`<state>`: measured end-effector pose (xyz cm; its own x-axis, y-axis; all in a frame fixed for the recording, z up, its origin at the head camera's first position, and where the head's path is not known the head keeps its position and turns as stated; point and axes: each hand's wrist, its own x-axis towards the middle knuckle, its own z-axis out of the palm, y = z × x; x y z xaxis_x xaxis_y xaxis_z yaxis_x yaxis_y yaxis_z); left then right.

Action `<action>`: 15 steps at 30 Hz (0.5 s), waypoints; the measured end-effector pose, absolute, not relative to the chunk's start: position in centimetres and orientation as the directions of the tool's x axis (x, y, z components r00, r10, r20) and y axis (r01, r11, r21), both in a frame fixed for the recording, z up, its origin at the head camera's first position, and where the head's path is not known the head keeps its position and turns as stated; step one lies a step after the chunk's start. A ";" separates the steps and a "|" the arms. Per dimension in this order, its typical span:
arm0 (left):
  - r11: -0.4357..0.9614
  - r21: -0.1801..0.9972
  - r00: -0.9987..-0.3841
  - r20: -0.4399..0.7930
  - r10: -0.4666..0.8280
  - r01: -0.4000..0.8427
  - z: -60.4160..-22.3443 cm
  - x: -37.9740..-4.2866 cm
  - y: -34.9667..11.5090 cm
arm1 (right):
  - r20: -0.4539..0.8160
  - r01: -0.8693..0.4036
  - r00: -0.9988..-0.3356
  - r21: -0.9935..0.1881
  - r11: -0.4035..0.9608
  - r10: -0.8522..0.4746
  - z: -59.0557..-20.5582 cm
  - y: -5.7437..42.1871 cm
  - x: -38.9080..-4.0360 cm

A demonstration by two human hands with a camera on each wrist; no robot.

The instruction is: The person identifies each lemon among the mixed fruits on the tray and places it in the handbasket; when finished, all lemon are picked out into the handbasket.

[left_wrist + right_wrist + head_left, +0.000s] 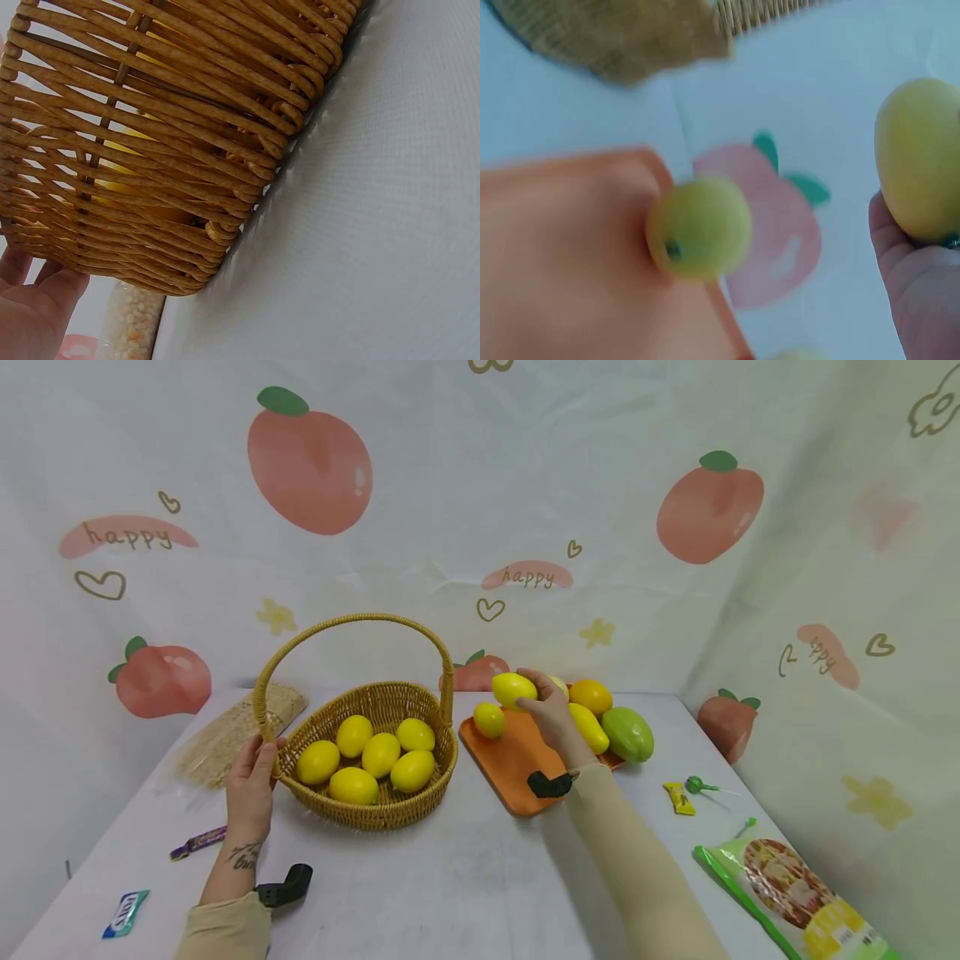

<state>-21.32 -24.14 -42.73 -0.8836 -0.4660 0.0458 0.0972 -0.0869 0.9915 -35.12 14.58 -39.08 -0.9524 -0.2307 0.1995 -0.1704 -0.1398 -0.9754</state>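
Observation:
A wicker basket (375, 817) with a tall arched handle stands left of centre on the table, with several yellow lemons (381, 755) inside. At its left side, my left hand (251, 789) grips the rim by the foot of the handle; the left wrist view shows fingers (64, 289) against the woven wall (150, 187). Above the orange tray (517, 777), my right hand (553, 718) holds a lemon (513, 690) off the surface. One more lemon (489, 720) lies at the tray's far left corner, blurred in the right wrist view.
Right on the tray are an orange fruit (591, 697), a yellow mango (588, 728) and a green papaya-like fruit (628, 734). A lollipop (696, 784), a yellow candy (678, 798) and a green food bag (795, 893) lie farther right. Left are a grain bag (232, 735) and two wrapped snacks (126, 914).

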 end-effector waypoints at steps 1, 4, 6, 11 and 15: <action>-0.082 0.992 -0.883 0.042 -0.468 0.091 -42.7 -21.3 -24.1 | 0.212 -0.175 -0.939 -0.973 -0.153 -0.270 -39.0 14.4 -34.6; -0.085 0.993 -0.880 0.030 -0.474 0.080 -42.7 -21.4 -24.1 | 0.253 -0.189 -0.889 -0.962 -0.199 -0.380 -38.8 13.6 -33.0; -0.095 0.992 -0.882 0.026 -0.471 0.081 -42.7 -21.5 -24.2 | 0.278 -0.204 -0.852 -0.957 -0.207 -0.444 -38.8 13.0 -32.1; -0.114 0.990 -0.887 0.026 -0.461 0.089 -42.7 -21.5 -24.3 | 0.282 -0.211 -0.766 -0.959 -0.189 -0.577 -39.3 10.7 -30.4; -0.098 0.993 -0.884 0.019 -0.467 0.072 -42.6 -21.3 -24.1 | 0.247 -0.212 -0.711 -0.968 -0.134 -0.659 -39.6 8.6 -29.3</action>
